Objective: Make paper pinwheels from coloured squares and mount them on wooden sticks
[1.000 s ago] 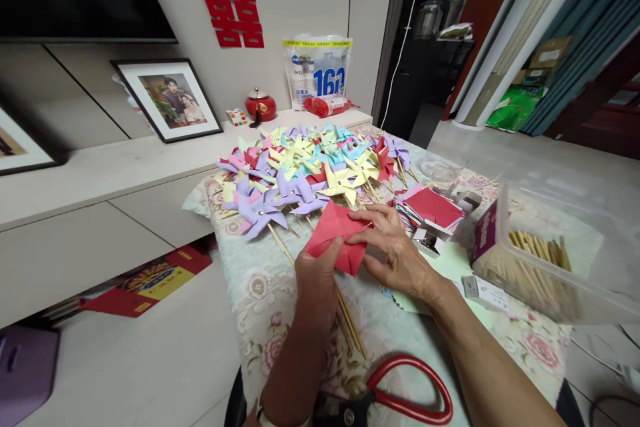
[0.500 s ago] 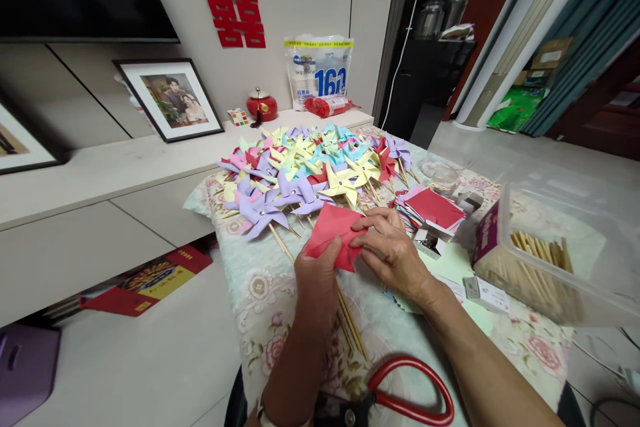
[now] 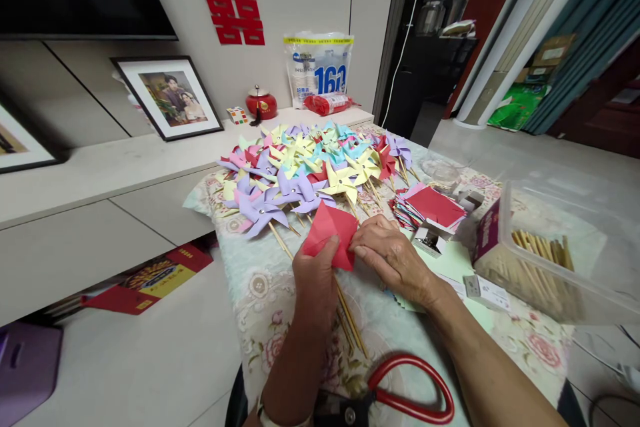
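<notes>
A red paper square [image 3: 333, 223] is held up over the table, pinched under the thumb of my left hand [image 3: 316, 270]. At its right edge, the closed fingers of my right hand [image 3: 393, 253] grip the paper; their tips are partly hidden. Beneath my hands lie a few thin wooden sticks [image 3: 353, 320]. Just beyond the paper, purple pinwheels [image 3: 259, 212] and yellow pinwheels [image 3: 341, 181] on sticks lie in a heap. A stack of coloured paper squares with a red sheet on top [image 3: 435, 207] is to the right of my right hand.
Red-handled scissors [image 3: 413, 363] lie at the near edge. On the right are an opened small box [image 3: 430, 240], a closed small box [image 3: 486, 293] and a clear plastic bin [image 3: 530, 293] holding sticks. The flowered tablecloth [image 3: 260, 320] covers the table.
My right fingers have slid from the face of the red paper to its right edge and drawn closer together. My left hand keeps its hold, and the paper tilts slightly.
</notes>
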Tool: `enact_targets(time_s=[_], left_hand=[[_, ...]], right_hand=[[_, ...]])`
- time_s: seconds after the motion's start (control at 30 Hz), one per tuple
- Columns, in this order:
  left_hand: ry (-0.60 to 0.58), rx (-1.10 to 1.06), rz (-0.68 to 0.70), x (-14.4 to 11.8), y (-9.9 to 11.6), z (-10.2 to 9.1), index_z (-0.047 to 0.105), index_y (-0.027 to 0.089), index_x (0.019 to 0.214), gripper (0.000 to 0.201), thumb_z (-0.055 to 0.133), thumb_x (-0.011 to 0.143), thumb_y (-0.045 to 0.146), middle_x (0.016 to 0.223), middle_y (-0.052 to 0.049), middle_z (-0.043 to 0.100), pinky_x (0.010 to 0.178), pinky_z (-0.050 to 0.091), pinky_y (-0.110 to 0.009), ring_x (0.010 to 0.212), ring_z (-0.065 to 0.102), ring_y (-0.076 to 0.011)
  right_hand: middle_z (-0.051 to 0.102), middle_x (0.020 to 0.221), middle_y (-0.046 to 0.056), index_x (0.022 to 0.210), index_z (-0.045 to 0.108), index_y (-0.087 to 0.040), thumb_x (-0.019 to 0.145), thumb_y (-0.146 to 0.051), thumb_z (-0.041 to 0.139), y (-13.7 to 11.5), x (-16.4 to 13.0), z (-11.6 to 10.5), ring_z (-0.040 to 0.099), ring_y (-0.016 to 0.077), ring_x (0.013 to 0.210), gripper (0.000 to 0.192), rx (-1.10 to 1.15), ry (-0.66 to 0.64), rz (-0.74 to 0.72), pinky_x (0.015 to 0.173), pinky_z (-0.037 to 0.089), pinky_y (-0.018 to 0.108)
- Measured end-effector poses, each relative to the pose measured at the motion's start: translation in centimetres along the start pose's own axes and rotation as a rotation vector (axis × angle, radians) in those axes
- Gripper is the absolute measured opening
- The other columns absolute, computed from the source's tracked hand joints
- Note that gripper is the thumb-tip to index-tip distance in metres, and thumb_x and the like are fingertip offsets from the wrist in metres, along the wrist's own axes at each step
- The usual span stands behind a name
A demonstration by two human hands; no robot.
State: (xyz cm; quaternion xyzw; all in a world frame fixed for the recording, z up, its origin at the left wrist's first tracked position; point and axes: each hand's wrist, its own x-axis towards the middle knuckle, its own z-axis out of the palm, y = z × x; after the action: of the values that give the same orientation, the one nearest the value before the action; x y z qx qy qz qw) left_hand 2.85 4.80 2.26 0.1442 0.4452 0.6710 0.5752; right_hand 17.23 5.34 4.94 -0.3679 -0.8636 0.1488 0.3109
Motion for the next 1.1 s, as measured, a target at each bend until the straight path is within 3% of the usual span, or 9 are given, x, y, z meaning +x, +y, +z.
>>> enact_targets(time_s=[0.2, 0.3, 0.53, 0.77, 1.1], left_hand=[[-0.001, 0.009, -0.003, 0.1, 0.1, 0.1, 0.071, 0.012, 0.078, 0.027, 0.083, 0.054, 0.018, 0.072, -0.001, 0.073, 0.069, 0.054, -0.030, 0.064, 0.064, -0.0157], [0.011, -0.008, -0.011, 0.1, 0.1, 0.3, 0.072, 0.013, 0.078, 0.027, 0.081, 0.053, 0.018, 0.071, -0.002, 0.072, 0.067, 0.054, -0.029, 0.063, 0.065, -0.0161], [-0.033, 0.018, -0.051, 0.0, 0.0, 0.3, 0.071, 0.013, 0.076, 0.027, 0.082, 0.052, 0.018, 0.069, -0.002, 0.072, 0.060, 0.051, -0.028, 0.060, 0.063, -0.0160], [-0.121, 0.067, -0.049, 0.1, -0.1, -0.1, 0.068, 0.014, 0.076, 0.026, 0.083, 0.060, 0.028, 0.059, 0.002, 0.064, 0.048, 0.037, -0.022, 0.050, 0.053, -0.0104], [-0.145, -0.007, -0.070, -0.4, 0.1, 0.2, 0.070, 0.015, 0.083, 0.024, 0.080, 0.064, 0.026, 0.079, -0.004, 0.073, 0.070, 0.054, -0.030, 0.072, 0.066, -0.0177]], right_hand=[[0.069, 0.090, 0.008, 0.098, 0.067, -0.020, 0.097, -0.019, 0.055, 0.6, -0.1, 1.0, 0.056, 0.0245, 0.091, 0.011, -0.047, 0.092, -0.029, 0.082, 0.044, 0.041], [0.068, 0.097, 0.008, 0.106, 0.067, -0.021, 0.095, -0.016, 0.057, 0.7, -0.1, 1.2, 0.055, 0.0251, 0.095, 0.016, -0.046, 0.098, -0.081, 0.083, 0.043, 0.041], [0.064, 0.088, 0.006, 0.090, 0.069, -0.021, 0.096, -0.021, 0.057, 0.5, 0.1, 1.2, 0.052, 0.0231, 0.088, 0.013, -0.058, 0.071, -0.084, 0.079, 0.041, 0.039], [0.063, 0.085, 0.007, 0.084, 0.067, -0.020, 0.096, -0.022, 0.055, 0.3, 0.0, 1.1, 0.052, 0.0236, 0.087, 0.017, -0.026, 0.054, -0.016, 0.080, 0.041, 0.040], [0.064, 0.080, 0.003, 0.079, 0.062, -0.020, 0.093, -0.020, 0.059, -0.1, 0.2, 1.2, 0.055, 0.0206, 0.084, 0.014, 0.095, 0.126, 0.107, 0.079, 0.040, 0.036]])
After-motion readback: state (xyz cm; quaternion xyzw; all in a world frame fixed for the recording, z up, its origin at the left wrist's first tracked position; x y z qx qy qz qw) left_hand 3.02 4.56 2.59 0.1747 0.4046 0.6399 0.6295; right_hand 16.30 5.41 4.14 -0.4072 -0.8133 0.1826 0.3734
